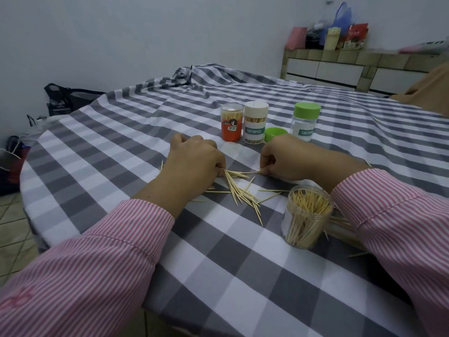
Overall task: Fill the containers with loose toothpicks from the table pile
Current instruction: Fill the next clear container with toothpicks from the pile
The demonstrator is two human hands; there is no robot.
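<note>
Both hands curled at table centre, left hand and right hand each pinching loose toothpicks; open container stands upright nearer the right hand, toward the near edge.

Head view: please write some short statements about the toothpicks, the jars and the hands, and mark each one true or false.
1. The open jar near the right sleeve holds toothpicks. True.
2. The orange jar lies on its side. False: it stands upright beside the white-lid jar.
3. Both hands grip toothpicks on the cloth. True: the left hand and the right hand are curled on loose toothpicks.
4. The green-lid jar looks full of toothpicks. False: it looks empty.
5. A loose green lid lies near the white-lid jar. True.
</note>
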